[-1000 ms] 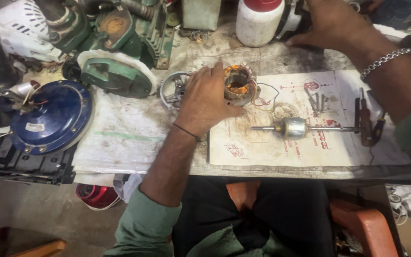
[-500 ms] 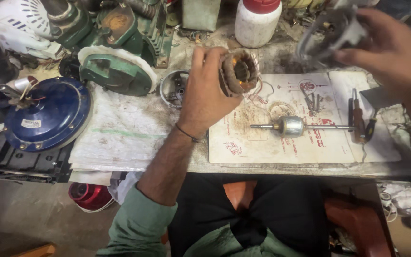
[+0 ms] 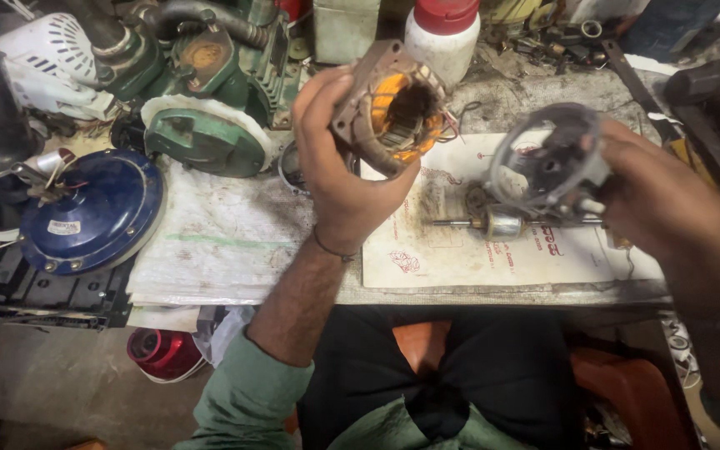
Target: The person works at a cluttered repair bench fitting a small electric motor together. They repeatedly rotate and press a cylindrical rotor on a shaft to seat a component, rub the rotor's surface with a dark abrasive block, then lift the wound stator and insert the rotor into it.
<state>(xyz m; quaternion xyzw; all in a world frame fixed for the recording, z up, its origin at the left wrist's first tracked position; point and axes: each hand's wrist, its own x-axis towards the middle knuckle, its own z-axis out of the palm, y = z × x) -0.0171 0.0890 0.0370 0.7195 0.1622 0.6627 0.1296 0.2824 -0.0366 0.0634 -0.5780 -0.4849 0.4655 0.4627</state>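
Observation:
My left hand [image 3: 339, 162] holds a motor stator [image 3: 393, 107] raised above the bench, its copper windings and orange insulation facing me. My right hand [image 3: 660, 196] grips a round grey motor end cover [image 3: 547, 158], blurred, lifted close to the stator on its right. Beneath them a rotor with a steel shaft [image 3: 502, 223] lies on a printed paper sheet [image 3: 460, 254] spread over the workbench.
A blue round motor housing [image 3: 93, 212] sits at the left, green pump parts [image 3: 206, 137] behind it. A white bottle with a red cap [image 3: 443, 42] stands at the back. A white woven sheet [image 3: 218, 242] covers the bench's middle. A red object [image 3: 160, 352] lies below the bench edge.
My left hand lifted the stator off the paper and turned its opening toward me. My right hand picked up the grey end cover at the back and brought it down beside the stator.

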